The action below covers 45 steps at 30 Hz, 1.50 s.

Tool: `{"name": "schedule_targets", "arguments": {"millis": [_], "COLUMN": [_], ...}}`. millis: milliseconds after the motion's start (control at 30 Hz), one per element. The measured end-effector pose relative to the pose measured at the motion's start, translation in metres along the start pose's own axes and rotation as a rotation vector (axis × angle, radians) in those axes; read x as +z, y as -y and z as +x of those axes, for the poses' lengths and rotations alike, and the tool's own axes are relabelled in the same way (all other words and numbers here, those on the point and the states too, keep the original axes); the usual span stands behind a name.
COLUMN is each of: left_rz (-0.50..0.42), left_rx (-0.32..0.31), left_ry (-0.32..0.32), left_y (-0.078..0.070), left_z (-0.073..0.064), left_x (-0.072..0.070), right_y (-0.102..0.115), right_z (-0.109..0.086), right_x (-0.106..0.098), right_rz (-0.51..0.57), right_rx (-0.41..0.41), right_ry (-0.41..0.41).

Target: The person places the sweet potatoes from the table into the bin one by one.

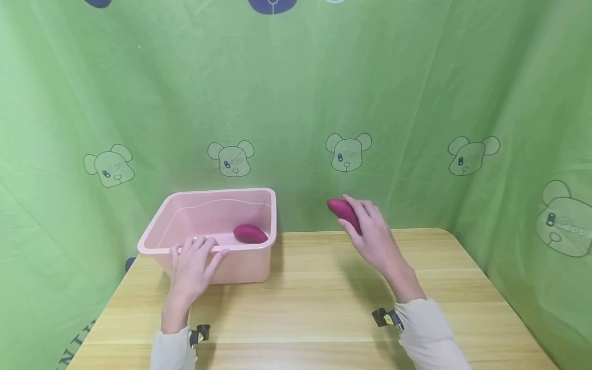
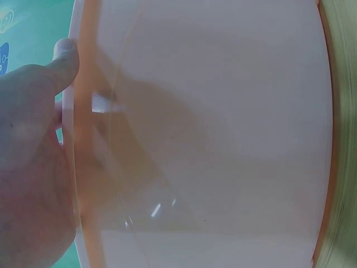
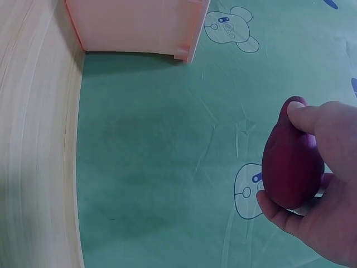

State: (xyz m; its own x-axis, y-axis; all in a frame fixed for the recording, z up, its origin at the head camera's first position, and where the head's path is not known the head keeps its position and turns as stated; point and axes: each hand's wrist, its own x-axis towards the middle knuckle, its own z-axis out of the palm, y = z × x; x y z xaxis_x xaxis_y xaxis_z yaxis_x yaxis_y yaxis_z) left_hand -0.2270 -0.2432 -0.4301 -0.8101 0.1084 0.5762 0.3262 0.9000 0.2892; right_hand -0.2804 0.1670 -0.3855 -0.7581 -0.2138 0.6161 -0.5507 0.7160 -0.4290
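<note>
My left hand (image 1: pixel 190 270) grips the near rim of a pink plastic bin (image 1: pixel 245 268), its fingers hooked over the edge. In the left wrist view, the thumb (image 2: pixel 66 58) lies at the rim, and the bin wall (image 2: pixel 223 139) fills most of the picture. Inside the bin, at the right, lies a smooth magenta sweet potato (image 1: pixel 250 234). Another magenta sweet potato (image 3: pixel 291 164), tapered at one end, is held in my right hand (image 1: pixel 375 240) between thumb and fingers. That hand is raised above the table, to the right of the bin and apart from it.
The bin stands at the back left of a light wooden table (image 1: pixel 319 318). Behind the table and along both sides hangs a green curtain (image 1: pixel 296 103) printed with bear heads. A small black wrist device (image 1: pixel 386 317) sits at the right cuff, another (image 1: pixel 200 335) at the left.
</note>
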Motion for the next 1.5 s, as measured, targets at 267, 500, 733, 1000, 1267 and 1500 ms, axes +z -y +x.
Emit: {"name": "schedule_targets", "arguments": {"millis": [267, 500, 733, 1000, 1267, 1500], "left_rz": [-0.004, 0.001, 0.001, 0.008, 0.008, 0.007], "left_rx": [-0.003, -0.010, 0.007, 0.008, 0.000, -0.006], "left_ry": [0.004, 0.024, 0.011, 0.014, 0.018, 0.021], "left_y": [0.000, 0.000, 0.001, 0.001, -0.001, 0.000], "left_z": [0.000, 0.000, 0.000, 0.001, 0.001, 0.000], "left_x": [-0.001, -0.001, 0.001, 0.001, 0.000, 0.000], "right_y": [0.005, 0.012, 0.016, 0.020, 0.027, 0.032], "right_z": [0.003, 0.005, 0.007, 0.009, 0.015, 0.018], "right_x": [0.003, 0.008, 0.011, 0.015, 0.018, 0.022], "right_rz": [-0.008, 0.002, 0.013, 0.028, 0.045, 0.049], "right_rx": [0.003, -0.005, -0.026, 0.005, 0.003, 0.005], "right_ry": [0.013, 0.025, 0.019, 0.022, 0.032, 0.032]}}
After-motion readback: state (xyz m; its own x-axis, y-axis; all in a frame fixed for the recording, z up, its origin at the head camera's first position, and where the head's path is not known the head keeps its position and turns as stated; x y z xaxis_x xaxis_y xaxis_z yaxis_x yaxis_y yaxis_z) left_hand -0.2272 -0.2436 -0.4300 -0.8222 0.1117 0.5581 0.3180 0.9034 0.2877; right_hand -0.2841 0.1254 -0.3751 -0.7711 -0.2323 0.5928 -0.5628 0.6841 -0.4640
